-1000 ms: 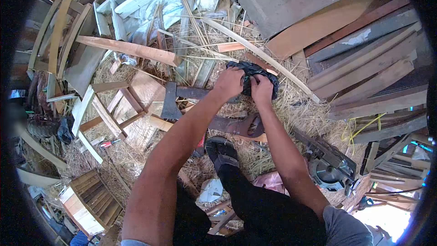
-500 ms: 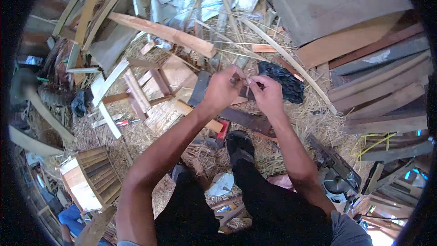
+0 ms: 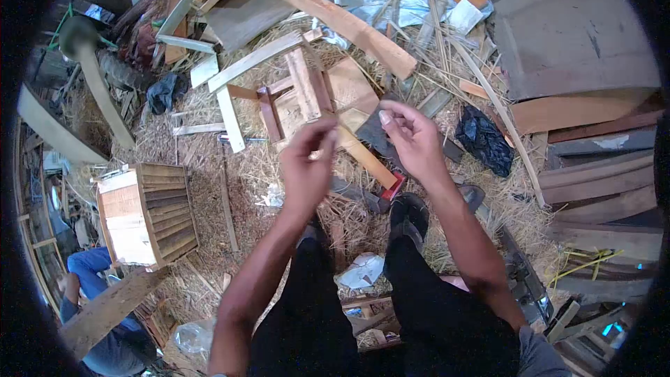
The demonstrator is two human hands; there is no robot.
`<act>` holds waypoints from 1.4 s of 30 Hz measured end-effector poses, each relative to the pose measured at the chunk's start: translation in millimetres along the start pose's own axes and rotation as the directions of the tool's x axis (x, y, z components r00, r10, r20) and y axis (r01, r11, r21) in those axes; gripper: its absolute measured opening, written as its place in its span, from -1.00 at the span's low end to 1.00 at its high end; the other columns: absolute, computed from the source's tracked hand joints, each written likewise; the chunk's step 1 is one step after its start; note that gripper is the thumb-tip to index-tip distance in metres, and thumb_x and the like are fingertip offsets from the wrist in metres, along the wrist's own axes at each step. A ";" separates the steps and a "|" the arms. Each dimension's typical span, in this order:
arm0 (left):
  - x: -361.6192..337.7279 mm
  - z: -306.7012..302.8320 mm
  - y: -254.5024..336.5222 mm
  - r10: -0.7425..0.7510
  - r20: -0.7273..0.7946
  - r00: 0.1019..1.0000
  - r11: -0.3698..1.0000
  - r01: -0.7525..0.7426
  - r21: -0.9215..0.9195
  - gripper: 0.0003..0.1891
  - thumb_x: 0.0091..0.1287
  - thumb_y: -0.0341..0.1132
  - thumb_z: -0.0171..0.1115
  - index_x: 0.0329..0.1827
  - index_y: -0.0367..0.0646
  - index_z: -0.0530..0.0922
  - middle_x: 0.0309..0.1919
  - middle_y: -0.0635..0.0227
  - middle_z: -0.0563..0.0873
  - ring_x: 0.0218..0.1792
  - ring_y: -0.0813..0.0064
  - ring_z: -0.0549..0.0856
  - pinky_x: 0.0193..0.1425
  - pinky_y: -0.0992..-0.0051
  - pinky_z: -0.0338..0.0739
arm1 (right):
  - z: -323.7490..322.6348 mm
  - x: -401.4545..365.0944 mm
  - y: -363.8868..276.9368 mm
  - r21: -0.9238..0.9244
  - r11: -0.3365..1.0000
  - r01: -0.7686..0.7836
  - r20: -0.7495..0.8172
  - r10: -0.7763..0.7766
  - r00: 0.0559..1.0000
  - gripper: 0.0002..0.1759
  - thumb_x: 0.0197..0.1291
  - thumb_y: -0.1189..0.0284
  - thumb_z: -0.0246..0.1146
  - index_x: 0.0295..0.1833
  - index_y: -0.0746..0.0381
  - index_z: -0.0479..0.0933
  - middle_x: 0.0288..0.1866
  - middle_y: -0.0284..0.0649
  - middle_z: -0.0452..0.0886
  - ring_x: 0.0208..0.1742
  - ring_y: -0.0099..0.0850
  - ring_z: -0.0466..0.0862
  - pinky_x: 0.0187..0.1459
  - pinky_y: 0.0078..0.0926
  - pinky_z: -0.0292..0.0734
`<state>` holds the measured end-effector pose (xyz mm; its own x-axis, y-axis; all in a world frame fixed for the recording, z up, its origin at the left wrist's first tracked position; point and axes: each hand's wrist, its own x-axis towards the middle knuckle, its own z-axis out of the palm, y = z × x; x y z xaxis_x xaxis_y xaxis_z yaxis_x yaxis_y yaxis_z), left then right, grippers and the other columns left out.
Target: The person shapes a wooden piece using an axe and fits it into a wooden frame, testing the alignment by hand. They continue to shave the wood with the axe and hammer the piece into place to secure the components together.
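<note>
My left hand [image 3: 307, 167] hangs over the straw floor, its fingers bent and blurred by motion; whether anything is between them I cannot make out. My right hand [image 3: 417, 143] is raised to its right, fingers loosely curved and thumb apart, with nothing visible in it. A gap separates the two hands. Below and between them lie a light wooden strip [image 3: 368, 158] and a red object [image 3: 394, 185] at its end. Beyond the left hand is a small wooden frame [image 3: 301, 87] of several joined pieces.
A slatted wooden box [image 3: 167, 213] stands at left, near a person in blue trousers [image 3: 91, 269]. A black plastic bag [image 3: 485, 141] lies right of my hands. Boards [image 3: 600, 178] are stacked at right. A long plank [image 3: 342, 21] crosses ahead.
My hands were close together, fingertips meeting at a tiny thing; now they are apart. The camera view has turned left, so the surroundings sit farther right.
</note>
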<state>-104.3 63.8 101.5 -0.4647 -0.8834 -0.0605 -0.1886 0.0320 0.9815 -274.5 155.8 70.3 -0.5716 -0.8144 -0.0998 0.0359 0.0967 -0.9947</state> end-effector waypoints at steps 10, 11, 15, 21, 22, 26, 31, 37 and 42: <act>21.0 -39.5 -35.1 -0.289 -0.196 0.937 0.867 0.170 -0.468 -0.84 0.53 -0.36 0.15 0.01 -0.26 0.56 0.01 -0.01 0.76 0.09 0.21 0.75 0.13 0.27 0.68 | 80.3 39.9 -15.9 0.049 0.986 -0.162 0.133 0.154 0.979 -0.71 0.35 0.44 0.36 0.02 0.46 0.67 -0.20 -0.15 0.77 -0.26 -0.51 0.75 -0.18 -0.57 0.68; 21.2 -36.8 -32.4 -0.278 -0.190 0.942 0.873 0.166 -0.458 -0.84 0.53 -0.36 0.16 0.01 -0.27 0.55 0.01 -0.01 0.76 0.09 0.21 0.75 0.14 0.27 0.68 | 82.6 40.6 -12.6 0.066 0.983 -0.169 0.134 0.159 0.978 -0.72 0.34 0.45 0.37 0.02 0.46 0.67 -0.19 -0.15 0.77 -0.26 -0.50 0.75 -0.17 -0.57 0.69; 23.3 -34.8 -30.0 -0.239 -0.164 0.957 0.879 0.141 -0.455 -0.83 0.53 -0.38 0.15 0.01 -0.31 0.53 -0.03 0.07 0.78 0.06 0.31 0.77 0.04 0.38 0.71 | 86.2 39.3 -9.0 0.117 0.973 -0.199 0.116 0.185 0.976 -0.73 0.31 0.47 0.38 0.02 0.45 0.66 -0.18 -0.13 0.77 -0.23 -0.48 0.76 -0.14 -0.55 0.71; 23.4 -34.9 -31.2 -0.211 -0.157 0.965 0.888 0.123 -0.443 -0.84 0.53 -0.40 0.15 0.02 -0.34 0.54 -0.04 0.08 0.78 0.04 0.35 0.77 0.06 0.42 0.68 | 89.8 36.5 -7.1 0.171 0.962 -0.213 0.112 0.196 0.974 -0.73 0.33 0.50 0.37 0.06 0.42 0.65 -0.11 -0.16 0.76 -0.16 -0.49 0.76 -0.08 -0.56 0.70; 22.7 -34.0 -31.8 -0.195 -0.164 0.967 0.897 0.108 -0.428 -0.84 0.53 -0.41 0.15 0.01 -0.35 0.54 -0.05 0.10 0.78 0.02 0.38 0.77 0.07 0.44 0.67 | 90.2 36.1 -5.0 0.180 0.963 -0.201 0.116 0.182 0.976 -0.74 0.33 0.51 0.37 0.07 0.42 0.65 -0.10 -0.16 0.76 -0.15 -0.49 0.76 -0.07 -0.55 0.70; 23.5 -32.4 -35.2 -0.117 -0.189 0.975 0.952 0.056 -0.300 -0.86 0.51 -0.45 0.17 -0.02 -0.36 0.55 -0.09 0.18 0.78 -0.08 0.51 0.76 0.07 0.51 0.63 | 91.6 35.2 -2.3 0.200 0.966 -0.165 0.098 0.148 0.984 -0.72 0.30 0.49 0.39 0.04 0.44 0.65 -0.17 -0.15 0.77 -0.19 -0.53 0.73 -0.10 -0.60 0.63; 21.0 -27.8 -34.5 -0.036 -0.242 0.970 0.988 -0.002 -0.154 -0.87 0.50 -0.45 0.19 -0.03 -0.35 0.57 -0.15 0.20 0.79 -0.13 0.55 0.75 -0.03 0.53 0.63 | 91.0 34.7 3.9 0.219 0.969 -0.112 0.108 0.090 0.990 -0.76 0.29 0.50 0.40 0.00 0.43 0.69 -0.19 -0.20 0.78 -0.20 -0.58 0.71 -0.11 -0.62 0.61; 18.7 -25.1 -34.5 -0.037 -0.249 0.968 0.991 0.003 -0.136 -0.87 0.49 -0.43 0.21 -0.04 -0.34 0.60 -0.17 0.24 0.75 -0.12 0.54 0.72 -0.02 0.50 0.64 | 86.9 33.0 6.1 0.128 0.987 -0.095 0.103 0.082 0.991 -0.78 0.29 0.46 0.42 -0.06 0.40 0.73 -0.24 -0.24 0.79 -0.23 -0.60 0.71 -0.14 -0.62 0.62; 18.6 -19.0 -29.6 0.031 -0.254 0.967 0.999 -0.028 0.016 -0.87 0.48 -0.43 0.23 -0.05 -0.34 0.60 -0.18 0.26 0.73 -0.14 0.52 0.69 -0.02 0.49 0.61 | 88.5 31.6 12.7 0.142 0.988 -0.059 0.078 0.048 0.996 -0.77 0.30 0.44 0.42 -0.06 0.40 0.72 -0.23 -0.24 0.79 -0.21 -0.60 0.72 -0.13 -0.63 0.62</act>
<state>-90.9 37.5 74.8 -0.2353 -0.9718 0.0179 -0.1893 0.0639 0.9798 -219.5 80.7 52.3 -0.5035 -0.8510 -0.1495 0.1858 0.0623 -0.9806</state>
